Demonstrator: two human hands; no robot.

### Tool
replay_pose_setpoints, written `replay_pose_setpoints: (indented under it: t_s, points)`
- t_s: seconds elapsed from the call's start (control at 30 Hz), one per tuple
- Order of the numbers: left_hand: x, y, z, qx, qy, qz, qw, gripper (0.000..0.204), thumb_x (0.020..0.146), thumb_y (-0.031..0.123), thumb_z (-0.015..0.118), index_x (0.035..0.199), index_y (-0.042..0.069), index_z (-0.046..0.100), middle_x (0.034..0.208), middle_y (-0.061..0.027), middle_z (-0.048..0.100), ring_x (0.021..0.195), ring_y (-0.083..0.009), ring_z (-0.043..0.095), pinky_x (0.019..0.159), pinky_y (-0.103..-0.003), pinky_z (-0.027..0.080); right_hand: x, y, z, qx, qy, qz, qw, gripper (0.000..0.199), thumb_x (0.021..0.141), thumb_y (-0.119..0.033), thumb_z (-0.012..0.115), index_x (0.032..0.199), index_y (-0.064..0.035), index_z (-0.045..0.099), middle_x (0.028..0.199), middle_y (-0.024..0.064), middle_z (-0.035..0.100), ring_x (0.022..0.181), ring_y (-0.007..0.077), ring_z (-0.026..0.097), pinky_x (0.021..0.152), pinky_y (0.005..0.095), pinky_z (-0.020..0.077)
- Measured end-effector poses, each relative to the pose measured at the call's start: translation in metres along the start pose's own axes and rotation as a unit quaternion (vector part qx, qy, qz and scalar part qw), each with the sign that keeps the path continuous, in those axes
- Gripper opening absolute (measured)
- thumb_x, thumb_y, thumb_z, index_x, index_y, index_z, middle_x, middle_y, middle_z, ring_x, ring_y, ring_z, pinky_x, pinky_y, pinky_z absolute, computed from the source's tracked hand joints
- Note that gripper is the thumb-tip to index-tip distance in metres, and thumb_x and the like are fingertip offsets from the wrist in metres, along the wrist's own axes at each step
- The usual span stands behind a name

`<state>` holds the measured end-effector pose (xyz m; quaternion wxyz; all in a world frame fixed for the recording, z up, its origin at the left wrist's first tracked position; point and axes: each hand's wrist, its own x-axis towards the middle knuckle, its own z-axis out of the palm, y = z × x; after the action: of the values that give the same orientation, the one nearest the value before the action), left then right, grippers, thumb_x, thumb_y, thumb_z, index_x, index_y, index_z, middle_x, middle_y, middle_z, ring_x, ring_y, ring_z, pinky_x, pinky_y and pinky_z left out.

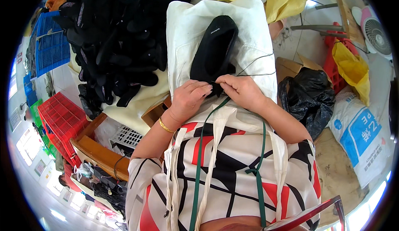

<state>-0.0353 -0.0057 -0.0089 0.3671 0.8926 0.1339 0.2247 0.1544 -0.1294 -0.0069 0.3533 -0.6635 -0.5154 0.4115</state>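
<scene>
Black soft fabric slipper (214, 48) lies on the white cloth apron (249, 44) over your lap, heel end toward you. Looks light and floppy, non-slip, not fragile; best held by pinching the heel rim.

Left hand (188, 98) is closed, fingertips pressed on the slipper's heel edge. Right hand (241, 90) is pinched shut on the same edge, touching the left; thin dark thread (259, 60) runs off right of the slipper.

Left of the slipper: heap of black slippers (112, 35), then blue crate (52, 48) and red crate (62, 123). Right of it: black plastic bag (309, 100), yellow bag (353, 69), white sack with blue round label (361, 135).
</scene>
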Motion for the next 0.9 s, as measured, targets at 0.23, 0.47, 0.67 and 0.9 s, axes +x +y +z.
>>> replay_pose_setpoints:
  t_s: [0.23, 0.47, 0.67, 0.9]
  points:
    - [0.000, 0.000, -0.001, -0.015, -0.010, -0.003, 1.000, 0.029, 0.073, -0.004, 0.074, 0.099, 0.005, 0.064, 0.092, -0.0108, 0.070, 0.079, -0.0297, 0.066, 0.069, -0.035, 0.054, 0.000, -0.001, -0.001, -0.002, 0.000, -0.002, 1.000, 0.017, 0.091, -0.007, 0.061, 0.107, -0.0031, 0.065, 0.088, 0.0156, 0.068, 0.074, 0.0305, 0.067, 0.067, 0.0336, 0.0540]
    - [-0.001, -0.002, 0.000, -0.016, -0.008, -0.001, 1.000, 0.029, 0.071, -0.004, 0.073, 0.098, 0.005, 0.064, 0.091, -0.0101, 0.070, 0.079, -0.0286, 0.066, 0.069, -0.035, 0.055, 0.000, 0.000, 0.001, 0.004, -0.001, 0.002, 1.000, 0.018, 0.091, -0.007, 0.061, 0.108, -0.0033, 0.064, 0.088, 0.0156, 0.068, 0.074, 0.0307, 0.068, 0.067, 0.0341, 0.0538]
    - [-0.002, -0.003, 0.000, -0.019, -0.011, -0.010, 1.000, 0.031, 0.071, -0.004, 0.073, 0.099, 0.006, 0.064, 0.091, -0.0098, 0.070, 0.079, -0.0288, 0.066, 0.070, -0.035, 0.055, 0.008, 0.000, 0.003, 0.016, 0.007, -0.009, 1.000, 0.013, 0.093, -0.009, 0.060, 0.105, -0.0041, 0.063, 0.086, 0.0151, 0.068, 0.074, 0.0291, 0.068, 0.067, 0.0329, 0.0535]
    - [-0.007, -0.008, 0.003, -0.056, 0.000, -0.041, 0.998, 0.031, 0.072, -0.004, 0.074, 0.099, 0.008, 0.064, 0.092, -0.0091, 0.070, 0.082, -0.0293, 0.066, 0.071, -0.036, 0.054, 0.016, 0.009, 0.009, 0.120, -0.035, 0.066, 0.990, 0.009, 0.095, -0.014, 0.058, 0.102, -0.0081, 0.061, 0.086, 0.0140, 0.067, 0.078, 0.0333, 0.065, 0.068, 0.0365, 0.0525]
